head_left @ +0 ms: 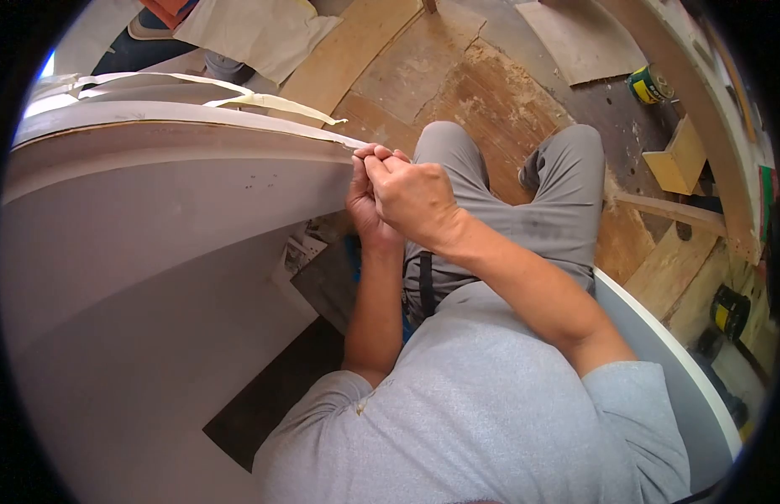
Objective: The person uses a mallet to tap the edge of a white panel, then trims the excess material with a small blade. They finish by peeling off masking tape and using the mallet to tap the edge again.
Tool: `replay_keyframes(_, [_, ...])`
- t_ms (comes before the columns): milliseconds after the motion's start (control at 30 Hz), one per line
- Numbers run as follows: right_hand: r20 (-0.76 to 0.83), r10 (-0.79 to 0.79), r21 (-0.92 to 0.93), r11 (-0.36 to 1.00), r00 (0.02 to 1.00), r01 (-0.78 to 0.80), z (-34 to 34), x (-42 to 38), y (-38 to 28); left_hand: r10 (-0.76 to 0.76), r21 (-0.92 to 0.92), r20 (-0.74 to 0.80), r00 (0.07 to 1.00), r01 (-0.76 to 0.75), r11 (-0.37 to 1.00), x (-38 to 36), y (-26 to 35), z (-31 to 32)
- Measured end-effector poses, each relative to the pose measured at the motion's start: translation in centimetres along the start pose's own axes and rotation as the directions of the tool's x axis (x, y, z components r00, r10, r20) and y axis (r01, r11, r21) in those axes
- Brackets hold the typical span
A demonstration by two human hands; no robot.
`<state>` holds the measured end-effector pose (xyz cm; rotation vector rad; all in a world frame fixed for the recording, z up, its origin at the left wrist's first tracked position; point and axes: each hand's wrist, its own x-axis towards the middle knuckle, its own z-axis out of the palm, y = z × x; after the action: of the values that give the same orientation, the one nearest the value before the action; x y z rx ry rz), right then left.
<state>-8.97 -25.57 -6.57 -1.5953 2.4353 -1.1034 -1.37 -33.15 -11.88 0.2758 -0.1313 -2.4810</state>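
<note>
A pale curved panel (154,197) stretches across the left side, with a thin white edge strip (238,116) along its top. My right hand (417,197) is closed at the near end of this strip, its fingers pinched together there. Just beneath and partly hidden by it, my left hand (371,208) is closed too, its fingers pressed against the same end. Whatever lies between the fingertips is mostly covered. Loose cream-coloured peeled strips (276,104) curl above the panel's edge.
Worn boards (482,105) and sawdust cover the floor ahead. At right are a green-and-yellow can (650,86), a small wooden block piece (677,160), a curved wooden frame (726,118) and a dark can (730,313). Brown paper (251,34) lies at upper left.
</note>
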Motion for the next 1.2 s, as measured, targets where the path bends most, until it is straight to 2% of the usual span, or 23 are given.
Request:
replay_keyframes(100, [-0.018, 0.006, 0.012, 1.000, 1.000, -0.006, -0.4, 0.2, -0.3, -0.022, -0.044, 0.034, 0.999, 0.024, 0.999, 0.2, 0.0, 0.0])
replay_keyframes(233, [-0.056, -0.004, 0.046, 0.999, 0.998, 0.007, 1.1, 0.8, 0.4, 0.011, 0.009, 0.005, 1.000, -0.011, 1.000, 1.0, 0.6, -1.2])
replay_keyframes(300, [0.140, 0.079, 0.039, 0.996, 0.987, -0.086, 1.2, 1.5, 0.4, 0.030, 0.022, -0.020, 0.999, -0.030, 0.999, 1.5, 0.8, -2.4])
replay_keyframes(500, [0.165, 0.092, -0.005, 0.996, 0.982, -0.092, 0.8, 1.7, -0.2, 0.035, -0.003, -0.082, 0.996, -0.035, 0.999, 1.4, 0.7, -2.8])
replay_keyframes(567, [0.173, 0.093, -0.008, 0.996, 0.980, -0.093, 0.7, 1.8, -0.1, 0.044, -0.028, 0.032, 0.999, -0.043, 0.999, 1.4, 0.4, -2.5])
replay_keyframes(600, [0.186, 0.097, -0.006, 0.995, 0.978, -0.098, 0.7, 1.8, -0.1, 0.045, -0.031, 0.032, 0.998, -0.044, 0.999, 1.6, 0.3, -2.6])
replay_keyframes(667, [0.214, 0.107, -0.002, 0.994, 0.971, -0.109, 0.7, 1.7, -0.1, 0.099, -0.053, -0.062, 0.993, -0.102, 0.993, 2.2, 0.4, -2.7])
replay_keyframes(733, [0.239, 0.116, -0.001, 0.993, 0.964, -0.119, 0.8, 1.8, -0.1, 0.106, -0.083, -0.047, 0.993, -0.109, 0.991, 2.7, 0.3, -2.7])
replay_keyframes(800, [0.005, 0.030, 0.002, 1.000, 1.000, -0.030, 0.6, 1.6, -0.5, 0.111, -0.143, -0.014, 0.994, -0.112, 0.983, 3.0, -0.2, -2.5])
replay_keyframes(833, [0.010, 0.022, -0.001, 1.000, 1.000, -0.022, 0.5, 1.6, -0.5, 0.116, -0.174, 0.002, 0.993, -0.114, 0.978, 3.1, -0.3, -2.4])
replay_keyframes(900, [0.292, 0.173, 0.008, 0.983, 0.941, -0.184, -0.5, 2.2, -1.0, 0.128, -0.209, 0.020, 0.992, -0.121, 0.970, 3.2, -0.3, -2.3])
replay_keyframes(933, [0.295, 0.169, 0.005, 0.984, 0.940, -0.179, 0.0, 1.9, -0.5, 0.094, -0.251, 0.042, 0.995, -0.081, 0.965, 3.2, -0.3, -2.3])
replay_keyframes(1000, [0.121, 0.057, 0.060, 0.996, 0.991, -0.064, 0.8, 1.3, 0.6, 0.064, -0.295, 0.065, 0.996, -0.042, 0.954, 3.1, -0.4, -2.1])
replay_keyframes(1100, [0.139, 0.060, 0.052, 0.996, 0.988, -0.068, 1.2, 0.8, 1.0, 0.046, -0.337, 0.053, 0.998, -0.026, 0.941, 3.1, -0.4, -2.1])
replay_keyframes(1200, [0.135, 0.080, 0.067, 0.994, 0.988, -0.090, 1.1, 0.7, 1.1, 0.041, -0.335, 0.102, 0.994, -0.004, 0.942, 3.4, -0.3, -2.6])
